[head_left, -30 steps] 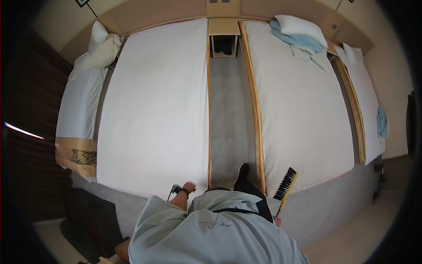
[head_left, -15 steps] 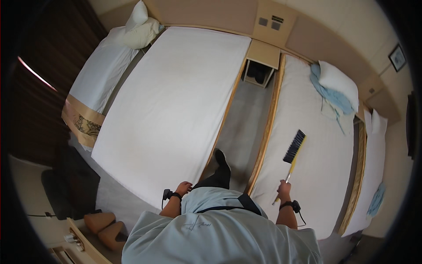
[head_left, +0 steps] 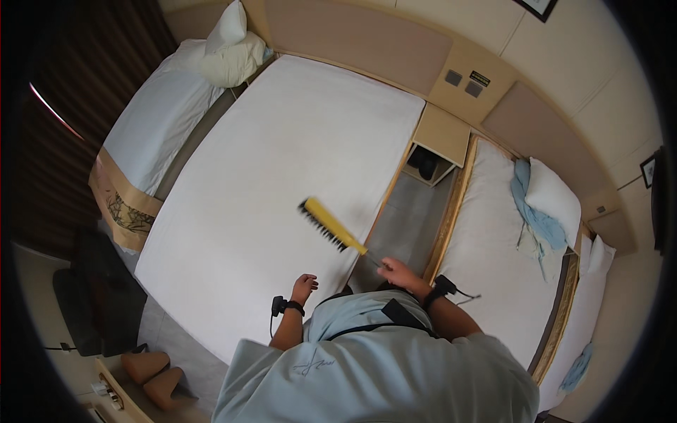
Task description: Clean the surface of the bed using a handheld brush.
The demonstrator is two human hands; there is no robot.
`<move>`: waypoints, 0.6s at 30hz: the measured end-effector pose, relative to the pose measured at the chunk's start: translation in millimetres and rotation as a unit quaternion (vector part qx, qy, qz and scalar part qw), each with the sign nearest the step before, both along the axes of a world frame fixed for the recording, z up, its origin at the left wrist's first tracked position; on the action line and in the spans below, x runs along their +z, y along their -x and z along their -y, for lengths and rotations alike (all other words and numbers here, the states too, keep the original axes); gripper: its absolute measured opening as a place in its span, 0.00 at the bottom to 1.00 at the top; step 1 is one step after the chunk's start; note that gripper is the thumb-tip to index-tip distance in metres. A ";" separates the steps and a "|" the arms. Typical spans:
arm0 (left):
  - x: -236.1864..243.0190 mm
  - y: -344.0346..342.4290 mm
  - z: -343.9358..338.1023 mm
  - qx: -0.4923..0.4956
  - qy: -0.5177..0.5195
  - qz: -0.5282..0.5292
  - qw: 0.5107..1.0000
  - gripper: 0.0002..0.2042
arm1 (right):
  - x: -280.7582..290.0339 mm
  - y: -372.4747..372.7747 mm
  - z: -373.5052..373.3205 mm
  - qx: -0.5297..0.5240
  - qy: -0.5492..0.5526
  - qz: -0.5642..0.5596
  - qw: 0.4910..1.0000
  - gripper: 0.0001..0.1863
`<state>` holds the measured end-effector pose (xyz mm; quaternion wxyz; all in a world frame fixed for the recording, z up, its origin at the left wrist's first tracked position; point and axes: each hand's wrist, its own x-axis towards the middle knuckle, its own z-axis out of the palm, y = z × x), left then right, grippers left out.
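My right hand (head_left: 396,271) grips the metal handle of a long brush (head_left: 328,220) with a yellow back and black bristles, angled up and left over the middle bed. That bed (head_left: 268,162) has a white sheet pulled over it. My left hand (head_left: 305,286) is open, fingers slightly curled and apart, above the bed's near part. Both wrists carry a black strapped-on device with a cable.
Beds stand left (head_left: 151,120) and right (head_left: 479,240), with pillows (head_left: 553,194) and blue cloth (head_left: 525,201). A nightstand (head_left: 441,134) heads the aisle (head_left: 395,218). Dark curtains (head_left: 63,120), a black chair (head_left: 84,310) and brown objects (head_left: 144,368) are at left.
The view has turned and shifted. The brush has swung from above the right bed leftward over the middle bed, now with its yellow back showing. My left hand stays near the middle bed.
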<state>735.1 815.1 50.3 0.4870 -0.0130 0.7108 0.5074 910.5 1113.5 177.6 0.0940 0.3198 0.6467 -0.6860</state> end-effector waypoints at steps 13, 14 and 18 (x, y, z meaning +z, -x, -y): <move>-57.4 -129.7 -44.9 -0.259 0.326 -0.172 0.893 0.09 | -174.6 290.3 -111.8 0.365 -0.193 -0.049 0.909 0.16; -39.1 -150.0 -61.2 -0.265 0.320 -0.284 0.864 0.09 | -187.7 314.1 -137.1 0.360 -0.202 -0.042 0.910 0.15; 37.0 -165.9 -147.4 -0.034 0.316 -0.052 0.947 0.11 | -243.7 382.9 -267.9 0.347 -0.226 -0.004 0.910 0.13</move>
